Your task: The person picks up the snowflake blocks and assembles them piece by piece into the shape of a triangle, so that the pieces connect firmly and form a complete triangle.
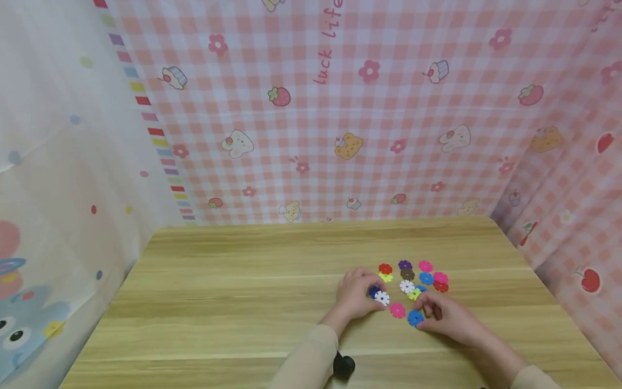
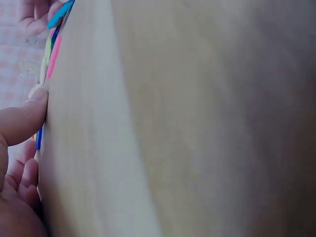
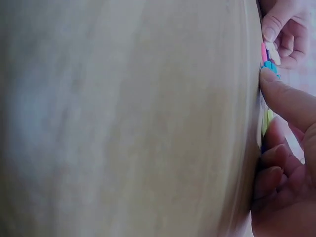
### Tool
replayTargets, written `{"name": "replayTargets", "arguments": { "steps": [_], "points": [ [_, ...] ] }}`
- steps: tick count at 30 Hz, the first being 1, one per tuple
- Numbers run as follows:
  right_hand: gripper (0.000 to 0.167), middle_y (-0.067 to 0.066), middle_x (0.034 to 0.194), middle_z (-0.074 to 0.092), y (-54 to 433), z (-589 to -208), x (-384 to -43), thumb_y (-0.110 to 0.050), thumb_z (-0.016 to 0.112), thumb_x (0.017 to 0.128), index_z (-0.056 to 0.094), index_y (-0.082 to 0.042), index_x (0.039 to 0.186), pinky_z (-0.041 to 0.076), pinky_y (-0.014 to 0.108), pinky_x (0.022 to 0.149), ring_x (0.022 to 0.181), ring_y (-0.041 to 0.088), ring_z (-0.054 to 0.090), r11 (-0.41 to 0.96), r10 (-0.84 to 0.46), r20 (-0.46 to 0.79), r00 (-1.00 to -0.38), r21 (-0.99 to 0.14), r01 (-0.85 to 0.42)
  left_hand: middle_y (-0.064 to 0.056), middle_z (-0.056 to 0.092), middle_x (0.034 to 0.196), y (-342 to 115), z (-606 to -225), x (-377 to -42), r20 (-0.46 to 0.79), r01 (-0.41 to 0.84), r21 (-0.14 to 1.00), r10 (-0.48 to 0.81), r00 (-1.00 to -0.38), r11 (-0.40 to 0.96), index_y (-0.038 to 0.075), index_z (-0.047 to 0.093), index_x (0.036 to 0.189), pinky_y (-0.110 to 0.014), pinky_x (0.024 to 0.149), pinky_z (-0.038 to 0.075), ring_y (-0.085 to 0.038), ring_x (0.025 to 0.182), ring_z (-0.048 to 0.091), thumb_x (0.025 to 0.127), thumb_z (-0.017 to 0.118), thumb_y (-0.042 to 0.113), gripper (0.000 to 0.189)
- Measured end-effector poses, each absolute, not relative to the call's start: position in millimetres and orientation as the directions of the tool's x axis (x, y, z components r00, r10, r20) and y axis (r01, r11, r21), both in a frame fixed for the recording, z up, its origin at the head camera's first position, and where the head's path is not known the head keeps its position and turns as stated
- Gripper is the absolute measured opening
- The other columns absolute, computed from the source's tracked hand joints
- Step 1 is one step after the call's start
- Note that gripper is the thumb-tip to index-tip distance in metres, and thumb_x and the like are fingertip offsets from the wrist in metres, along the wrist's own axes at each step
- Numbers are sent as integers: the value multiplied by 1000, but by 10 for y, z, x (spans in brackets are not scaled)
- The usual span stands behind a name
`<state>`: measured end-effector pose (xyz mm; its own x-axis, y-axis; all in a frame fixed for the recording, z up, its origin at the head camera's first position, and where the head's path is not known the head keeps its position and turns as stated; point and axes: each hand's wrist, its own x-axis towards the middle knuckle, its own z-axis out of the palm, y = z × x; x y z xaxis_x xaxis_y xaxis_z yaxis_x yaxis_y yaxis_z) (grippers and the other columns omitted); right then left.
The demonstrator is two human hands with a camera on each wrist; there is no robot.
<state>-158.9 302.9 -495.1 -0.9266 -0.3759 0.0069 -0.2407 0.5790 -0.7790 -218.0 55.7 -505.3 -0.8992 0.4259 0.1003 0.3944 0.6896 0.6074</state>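
Small flat notched plastic discs in several colours lie in a loose group on the right half of the table. My left hand (image 1: 358,294) is at the group's left side and pinches a white notched disc (image 1: 382,298) by its edge. A dark blue disc (image 1: 373,292) shows behind it, partly covered by the fingers. My right hand (image 1: 447,316) pinches a blue disc (image 1: 415,318) between thumb and fingers; this blue disc (image 2: 60,16) looks tilted in the left wrist view. Between the hands lies a pink disc (image 1: 397,310). A yellow disc (image 1: 414,294) peeks out beside the right fingers.
Behind the hands lie a red disc (image 1: 385,268), a purple disc (image 1: 405,265), a brown disc (image 1: 407,275) and more pink, blue and red ones. A black rounded object (image 1: 344,367) is beside the left sleeve. Patterned cloth (image 1: 311,124) hangs around the wooden table (image 1: 218,302).
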Motion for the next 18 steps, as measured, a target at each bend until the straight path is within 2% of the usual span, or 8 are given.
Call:
{"name": "replayTargets", "arguments": {
  "steps": [3, 10, 14, 18],
  "points": [
    [30, 2, 87, 56, 3028, -4967, -1577, -16, 83, 79, 62, -13, 101, 41, 25, 56, 67, 9, 45, 570, -355, 29, -934, -786, -241, 10, 60, 114, 518, -5057, -2195, 119, 413, 624, 442, -889, 663, 29, 71, 95, -36, 101, 38, -12, 111, 49, 73, 88, 29, 27],
    [30, 1, 90, 61, 3026, -4989, -1566, -12, 81, 81, 62, -10, 103, 41, 24, 55, 66, 9, 46, 550, -322, 58, -945, -801, -237, 10, 56, 80, 437, -5070, -2233, 197, 470, 693, 483, -853, 547, 19, 71, 95, -20, 77, 41, -3, 78, 47, 72, 88, 15, 29],
    [25, -2, 87, 61, 3037, -5032, -1558, -10, 78, 84, 61, -11, 103, 41, 24, 56, 68, 9, 47, 538, -314, 108, -943, -799, -270, 10, 58, 79, 357, -5075, -2231, 172, 417, 787, 486, -857, 455, 15, 71, 95, -17, 70, 44, -2, 73, 49, 76, 83, 3, 26],
    [23, 0, 87, 59, 3044, -5039, -1558, -9, 75, 86, 61, -10, 104, 41, 24, 57, 68, 9, 47, 524, -292, 99, -951, -815, -246, 9, 62, 82, 270, -5057, -2208, 140, 370, 818, 472, -870, 440, 14, 72, 96, -18, 69, 47, -1, 73, 52, 81, 77, -2, 23]
  ]
}}
